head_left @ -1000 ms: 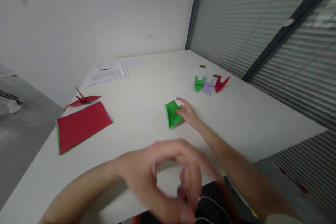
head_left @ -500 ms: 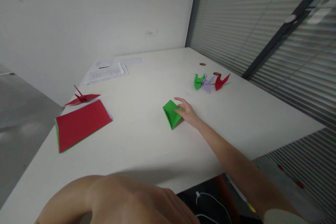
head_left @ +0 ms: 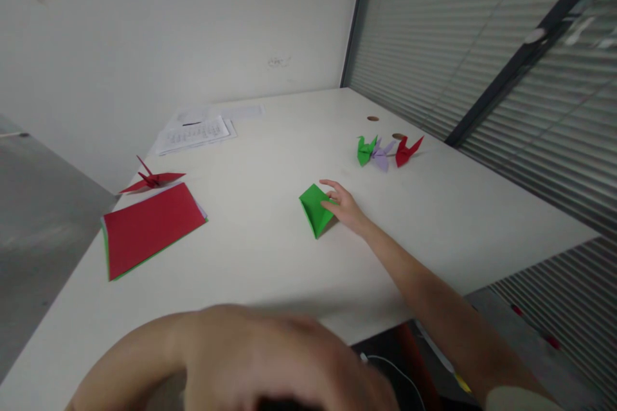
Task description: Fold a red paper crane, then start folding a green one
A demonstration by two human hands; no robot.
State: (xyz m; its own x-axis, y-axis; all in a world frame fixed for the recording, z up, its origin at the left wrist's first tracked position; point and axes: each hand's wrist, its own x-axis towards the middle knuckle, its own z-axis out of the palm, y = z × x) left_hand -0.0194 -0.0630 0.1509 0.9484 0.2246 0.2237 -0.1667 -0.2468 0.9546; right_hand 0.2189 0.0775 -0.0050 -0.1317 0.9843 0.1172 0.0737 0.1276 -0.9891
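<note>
On the table, my right hand [head_left: 343, 205] holds the right corner of a green folded paper [head_left: 315, 207], its thumb over the top and the index finger stretched out beyond the edge. The paper has a diamond-like shape with a raised flap and points toward me. My left hand [head_left: 270, 356] is raised close to the camera at the bottom, large and smeared by motion. Its fingers are bent out of sight, so what they do is hidden. It is well apart from the green paper.
A stack of coloured paper [head_left: 152, 228], red on top, lies at left beside a red paper crane [head_left: 152, 180]. Green [head_left: 366, 151], purple [head_left: 382, 156] and red [head_left: 407, 151] cranes stand at back right. Written sheets [head_left: 193, 136] lie at the far left.
My left hand has shifted up and to the right near the camera, turning as it goes. My right hand and the green paper stay where they were.
</note>
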